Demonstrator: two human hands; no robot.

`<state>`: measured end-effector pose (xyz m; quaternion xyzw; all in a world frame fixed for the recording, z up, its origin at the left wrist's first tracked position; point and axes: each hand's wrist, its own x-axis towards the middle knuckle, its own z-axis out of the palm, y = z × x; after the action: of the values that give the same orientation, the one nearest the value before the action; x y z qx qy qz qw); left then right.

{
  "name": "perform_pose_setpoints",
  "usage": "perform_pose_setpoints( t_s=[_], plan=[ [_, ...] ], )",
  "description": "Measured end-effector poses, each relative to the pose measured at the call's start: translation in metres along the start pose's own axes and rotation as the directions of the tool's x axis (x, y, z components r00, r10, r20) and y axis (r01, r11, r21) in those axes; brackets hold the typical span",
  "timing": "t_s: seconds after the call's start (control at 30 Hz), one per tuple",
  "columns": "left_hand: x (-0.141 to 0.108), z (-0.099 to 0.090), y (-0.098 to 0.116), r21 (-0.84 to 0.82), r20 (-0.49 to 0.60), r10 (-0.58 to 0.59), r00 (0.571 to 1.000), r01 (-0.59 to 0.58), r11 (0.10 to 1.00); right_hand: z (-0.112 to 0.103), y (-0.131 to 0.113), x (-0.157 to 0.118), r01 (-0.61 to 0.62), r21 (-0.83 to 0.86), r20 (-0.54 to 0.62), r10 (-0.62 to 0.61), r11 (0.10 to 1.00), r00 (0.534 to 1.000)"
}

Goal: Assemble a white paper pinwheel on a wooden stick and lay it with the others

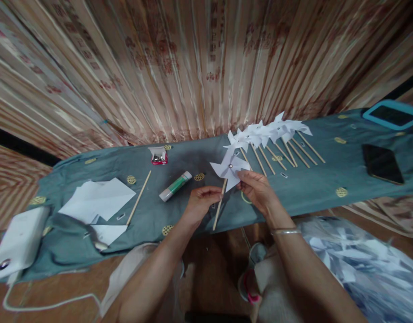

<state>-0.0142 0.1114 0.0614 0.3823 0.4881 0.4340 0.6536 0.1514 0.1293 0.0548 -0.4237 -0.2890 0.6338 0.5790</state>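
Note:
A white paper pinwheel [230, 167] with a pin at its centre is held up over the table's front part. My left hand [204, 202] pinches its wooden stick [219, 211] just below the paper blades. My right hand [257, 188], with a bangle at the wrist, grips the pinwheel's lower right blade between thumb and fingers. Behind it, several finished pinwheels [260, 136] lie in an overlapping row, their sticks pointing toward the front right. To the left of my left hand lies a green and white glue stick [176, 185].
A small red box [159, 157] of metal pins stands open at the back. White paper sheets [98, 199] and a loose stick [138, 198] lie left, near a white device [19, 242]. A black phone [382, 163] and blue-framed tablet [391, 115] lie right. A plastic bag [364, 264] sits below right.

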Motion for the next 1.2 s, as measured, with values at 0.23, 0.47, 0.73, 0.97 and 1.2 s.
perform_pose_setpoints(
  t_s=[0.23,0.47,0.73,0.97,1.2],
  plan=[
    [0.0,0.0,0.001,-0.007,0.004,0.004,1.0,-0.004,1.0,0.005,0.005,-0.002,-0.017,0.018,0.002,0.017,1.0,1.0],
    [0.003,-0.004,0.001,-0.009,-0.052,0.035,0.998,-0.035,0.999,0.0,0.0,-0.006,-0.044,-0.091,0.028,0.047,0.995,0.999],
    [0.003,-0.007,0.002,-0.084,-0.032,-0.047,0.998,0.044,0.996,-0.024,-0.02,0.001,0.166,-0.051,-0.175,-0.172,0.985,0.969],
    [0.0,-0.001,-0.003,-0.098,-0.019,-0.103,0.994,0.101,0.99,-0.02,-0.015,0.006,0.133,0.0,-0.153,-0.131,0.991,0.98],
    [0.001,-0.001,-0.007,-0.103,-0.013,-0.062,0.998,0.06,0.993,-0.01,-0.012,0.003,0.072,-0.035,-0.086,-0.074,0.997,0.994]
  ],
)
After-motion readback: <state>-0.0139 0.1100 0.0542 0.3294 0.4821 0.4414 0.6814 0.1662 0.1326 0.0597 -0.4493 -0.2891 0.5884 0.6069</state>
